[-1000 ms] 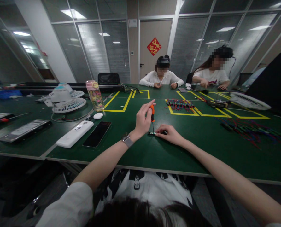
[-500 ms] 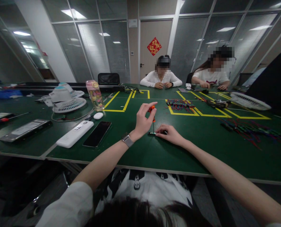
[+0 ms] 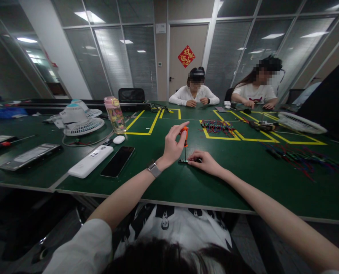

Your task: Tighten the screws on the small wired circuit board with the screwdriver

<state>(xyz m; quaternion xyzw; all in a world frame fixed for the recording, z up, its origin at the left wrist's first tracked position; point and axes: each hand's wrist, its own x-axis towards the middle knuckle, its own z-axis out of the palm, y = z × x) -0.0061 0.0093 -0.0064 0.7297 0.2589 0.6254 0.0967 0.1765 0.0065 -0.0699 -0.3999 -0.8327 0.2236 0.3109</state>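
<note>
My left hand [image 3: 174, 144] is closed around the orange handle of a screwdriver [image 3: 186, 141], its index finger stretched over the top. The screwdriver stands upright, and its thin dark shaft runs down to a small green circuit board [image 3: 183, 161] on the table. Beside it, my right hand [image 3: 206, 163] rests on the tabletop with its fingers curled, gripping the right end of that board. My right fingers hide this end, along with a dark piece under them.
Left of my hands lie a black phone [image 3: 117, 162], a white power bank [image 3: 91, 161] and a bottle [image 3: 115, 115]. White fans [image 3: 83, 125] stand farther left. Wired boards lie in a bundle [image 3: 218, 127] ahead and another [image 3: 306, 158] at right. Two people sit across the green table [image 3: 158, 182].
My left fingers have shifted slightly around the handle, so more of the orange shows. The screwdriver stays upright on the board, and my right hand has not moved.
</note>
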